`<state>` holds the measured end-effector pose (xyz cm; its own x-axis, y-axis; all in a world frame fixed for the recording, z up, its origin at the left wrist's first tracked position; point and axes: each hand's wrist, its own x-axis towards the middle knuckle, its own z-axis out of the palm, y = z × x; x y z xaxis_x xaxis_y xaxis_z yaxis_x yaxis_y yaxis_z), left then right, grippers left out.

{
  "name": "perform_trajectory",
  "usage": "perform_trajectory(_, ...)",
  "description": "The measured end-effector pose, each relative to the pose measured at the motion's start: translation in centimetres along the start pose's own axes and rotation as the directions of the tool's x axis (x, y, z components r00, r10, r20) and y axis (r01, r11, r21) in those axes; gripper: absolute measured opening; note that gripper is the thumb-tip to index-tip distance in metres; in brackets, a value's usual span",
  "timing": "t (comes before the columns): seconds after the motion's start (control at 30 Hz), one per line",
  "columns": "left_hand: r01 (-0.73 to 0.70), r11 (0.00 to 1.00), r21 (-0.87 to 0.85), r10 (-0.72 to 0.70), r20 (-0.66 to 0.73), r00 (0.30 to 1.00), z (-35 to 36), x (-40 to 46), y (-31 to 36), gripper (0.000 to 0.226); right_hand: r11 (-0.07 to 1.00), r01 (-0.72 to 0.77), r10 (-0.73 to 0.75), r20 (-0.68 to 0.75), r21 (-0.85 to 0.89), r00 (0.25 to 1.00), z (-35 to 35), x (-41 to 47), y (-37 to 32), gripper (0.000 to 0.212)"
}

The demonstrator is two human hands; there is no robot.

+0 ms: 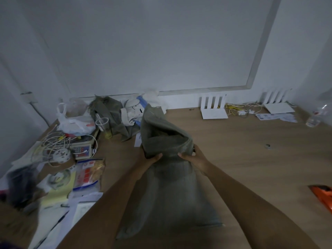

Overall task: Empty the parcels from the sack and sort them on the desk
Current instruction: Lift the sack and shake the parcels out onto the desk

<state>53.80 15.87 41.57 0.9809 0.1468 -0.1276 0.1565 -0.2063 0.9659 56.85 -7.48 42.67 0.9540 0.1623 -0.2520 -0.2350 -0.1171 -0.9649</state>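
A grey-green sack [165, 133] is held over the middle of the wooden desk [233, 141], its upper part bulging and folded over, its lower part hanging blurred toward me. My left hand [152, 159] grips the sack's left side, fingers curled round the cloth. My right hand [195, 158] grips its right side at the same height. No parcel shows outside the sack; what it holds is hidden.
Clutter fills the desk's left side: a white plastic bag [75, 121], cables, a small box [81, 149], papers and a zip bag [88, 173]. Another grey sack [109, 112] and a soft toy lie at the back. Two white routers [212, 106], a bottle [315, 116] and an orange item [323, 196] sit right.
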Motion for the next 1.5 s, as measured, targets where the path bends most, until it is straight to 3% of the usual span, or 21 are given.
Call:
perform_trajectory(0.23, 0.193, 0.968, -0.161, -0.204, -0.054, 0.977, 1.1, -1.4, -3.1, 0.102, 0.992, -0.117, 0.113, 0.106, 0.037, 0.988, 0.4, -0.2, 1.8, 0.097)
perform_trajectory(0.33, 0.241, 0.961, -0.139, -0.236, 0.046, 0.971, 1.7, -3.3, -3.7, 0.118, 0.982, -0.190, 0.190, 0.195, -0.018, 0.962, -0.1, -0.7, 2.5, 0.099)
perform_trajectory(0.4, 0.294, 0.950, -0.103, -0.276, 0.156, 0.948, 1.9, -4.2, -4.0, 0.115, 0.974, -0.193, 0.216, 0.226, -0.120, 0.950, -0.4, -1.0, 3.2, 0.099)
perform_trajectory(0.47, 0.292, 0.949, -0.118, -0.269, 0.181, 0.946, 2.3, -4.3, -4.1, 0.086, 0.970, -0.160, 0.199, 0.216, -0.182, 0.956, -0.2, -1.0, 3.7, 0.094)
perform_trajectory(0.53, 0.252, 0.959, -0.126, -0.237, 0.122, 0.964, 2.3, -4.0, -3.9, 0.072, 0.975, -0.131, 0.165, 0.192, -0.178, 0.967, 0.3, -0.7, 3.8, 0.086)
perform_trajectory(0.67, 0.171, 0.985, 0.034, -0.172, 0.009, 0.985, 1.1, -0.9, -6.2, 0.102, 0.970, -0.058, 0.104, 0.183, -0.238, 0.978, 0.0, -0.6, 2.8, 0.058)
perform_trajectory(0.73, 0.160, 0.984, 0.077, -0.160, 0.001, 0.987, 0.9, 0.3, -6.6, 0.097, 0.970, -0.037, 0.071, 0.133, -0.240, 0.988, -0.1, -0.3, 2.7, 0.056)
perform_trajectory(0.8, 0.158, 0.983, 0.095, -0.159, 0.003, 0.987, 1.2, -0.9, -4.0, 0.085, 0.973, -0.080, 0.087, 0.025, -0.218, 0.996, 0.5, 0.4, 3.1, 0.068)
perform_trajectory(0.87, 0.142, 0.987, 0.080, -0.141, -0.015, 0.990, 1.8, -1.7, -2.9, 0.078, 0.989, -0.096, 0.096, -0.003, -0.110, 0.995, 1.4, 0.3, 3.1, 0.053)
perform_trajectory(0.93, 0.161, 0.980, 0.119, -0.160, -0.017, 0.987, 1.8, -2.6, -3.2, 0.085, 0.989, -0.104, 0.112, 0.079, -0.106, 0.991, 1.8, 0.3, 4.1, 0.042)
perform_trajectory(1.0, 0.199, 0.972, 0.124, -0.205, 0.043, 0.978, 1.3, -4.4, -4.0, 0.105, 0.975, -0.139, 0.173, 0.198, -0.171, 0.965, 1.3, 0.1, 5.7, 0.060)
perform_trajectory(1.07, 0.207, 0.971, 0.120, -0.218, 0.084, 0.972, 0.3, -5.8, -6.0, 0.130, 0.953, -0.149, 0.209, 0.219, -0.264, 0.953, 0.3, -0.2, 7.9, 0.093)
perform_trajectory(1.1, 0.223, 0.960, 0.168, -0.242, 0.102, 0.965, 0.0, -6.9, -6.2, 0.133, 0.938, -0.167, 0.237, 0.212, -0.304, 0.948, -0.3, -0.5, 8.9, 0.105)
perform_trajectory(1.2, 0.324, 0.914, 0.242, -0.366, 0.151, 0.918, -1.1, -9.9, -8.2, 0.089, 0.934, -0.191, 0.272, 0.253, -0.302, 0.929, -1.3, -2.1, 10.4, 0.110)
perform_trajectory(1.3, 0.385, 0.877, 0.288, -0.435, 0.131, 0.891, -2.5, -10.5, -13.0, 0.084, 0.916, -0.215, 0.313, 0.265, -0.339, 0.912, -1.6, -3.5, 11.1, 0.115)
perform_trajectory(1.4, 0.399, 0.868, 0.294, -0.461, 0.182, 0.869, -2.1, -10.8, -15.9, 0.055, 0.889, -0.230, 0.350, 0.262, -0.397, 0.899, -1.8, -4.1, 13.4, 0.133)
perform_trajectory(1.5, 0.347, 0.863, 0.367, -0.410, 0.108, 0.906, 0.4, -12.6, -13.3, 0.074, 0.895, -0.227, 0.332, 0.233, -0.385, 0.914, -1.4, -5.2, 14.7, 0.126)
